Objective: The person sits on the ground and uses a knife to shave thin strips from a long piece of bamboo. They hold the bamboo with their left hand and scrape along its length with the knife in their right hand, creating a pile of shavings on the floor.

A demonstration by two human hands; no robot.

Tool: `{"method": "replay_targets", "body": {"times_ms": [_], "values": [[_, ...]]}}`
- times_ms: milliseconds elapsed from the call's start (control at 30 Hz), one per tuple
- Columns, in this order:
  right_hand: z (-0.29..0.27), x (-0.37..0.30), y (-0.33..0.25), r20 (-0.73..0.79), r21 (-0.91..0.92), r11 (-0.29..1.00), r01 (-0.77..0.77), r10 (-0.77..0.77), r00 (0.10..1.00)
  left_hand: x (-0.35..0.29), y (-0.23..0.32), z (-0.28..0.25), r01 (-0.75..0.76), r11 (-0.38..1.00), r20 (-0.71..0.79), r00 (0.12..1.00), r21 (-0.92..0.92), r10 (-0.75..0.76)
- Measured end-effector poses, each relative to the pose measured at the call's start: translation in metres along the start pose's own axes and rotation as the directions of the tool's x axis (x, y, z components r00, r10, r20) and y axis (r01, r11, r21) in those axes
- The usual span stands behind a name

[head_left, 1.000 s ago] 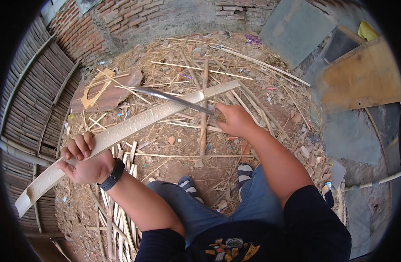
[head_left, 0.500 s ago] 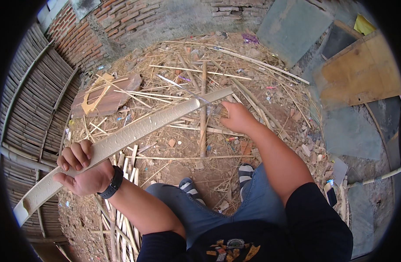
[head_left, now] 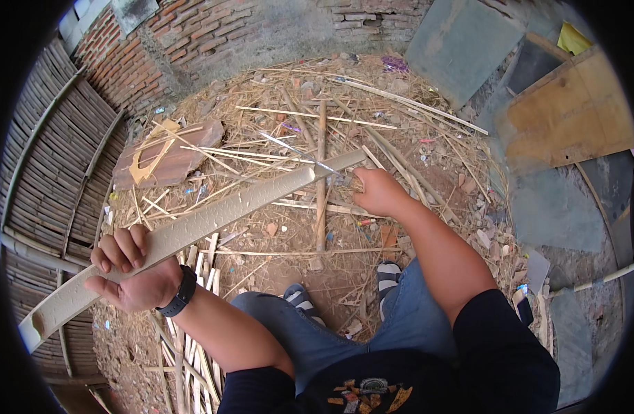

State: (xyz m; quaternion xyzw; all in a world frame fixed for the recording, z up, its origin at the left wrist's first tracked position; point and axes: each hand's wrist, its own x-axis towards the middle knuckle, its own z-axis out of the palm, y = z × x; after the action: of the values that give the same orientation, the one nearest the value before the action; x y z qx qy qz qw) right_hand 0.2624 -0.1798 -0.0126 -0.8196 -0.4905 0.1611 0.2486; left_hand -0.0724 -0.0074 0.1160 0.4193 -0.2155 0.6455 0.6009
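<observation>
In the head view, cut strips [head_left: 196, 352] lie at lower left and a wooden pole [head_left: 322, 214] crosses the littered ground beneath the bamboo strip [head_left: 227, 210], which slants up before the person. A slatted wall [head_left: 44, 159] bounds the left, bricks [head_left: 261, 41] the far side, panels [head_left: 565, 117] the right; brown soil [head_left: 282, 265] shows by the feet. The left hand [head_left: 139, 274] wraps the strip's lower part; the right hand [head_left: 382, 192] is closed round the handle of a knife [head_left: 289, 148], its blade across the strip.
</observation>
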Motion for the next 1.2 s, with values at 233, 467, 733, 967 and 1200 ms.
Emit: {"method": "replay_targets", "body": {"times_ms": [233, 467, 733, 967, 1200], "values": [[0.016, -0.018, -0.036, -0.051, 0.034, 0.918, 0.394, -0.393, 0.918, -0.003, -0.010, -0.006, -0.015, 0.996, -0.090, 0.996, 0.092, 0.023], [0.011, -0.015, -0.035, 0.082, 0.039, 0.988, 0.152, -0.155, 0.985, -0.008, -0.032, -0.001, 0.005, 0.991, -0.152, 0.988, 0.132, 0.015], [0.012, -0.009, -0.023, -0.042, 0.092, 0.982, 0.167, -0.164, 0.986, -0.007, -0.033, 0.003, 0.006, 0.997, -0.143, 0.990, 0.072, 0.004], [0.021, -0.020, -0.039, -0.016, 0.082, 0.948, 0.308, -0.308, 0.951, -0.004, -0.021, 0.007, -0.032, 0.994, -0.169, 0.984, 0.107, 0.050], [0.013, -0.003, -0.017, -0.039, 0.162, 0.985, -0.060, 0.068, 0.997, -0.002, -0.001, -0.006, -0.073, 0.993, -0.147, 0.985, 0.093, 0.086]]}}
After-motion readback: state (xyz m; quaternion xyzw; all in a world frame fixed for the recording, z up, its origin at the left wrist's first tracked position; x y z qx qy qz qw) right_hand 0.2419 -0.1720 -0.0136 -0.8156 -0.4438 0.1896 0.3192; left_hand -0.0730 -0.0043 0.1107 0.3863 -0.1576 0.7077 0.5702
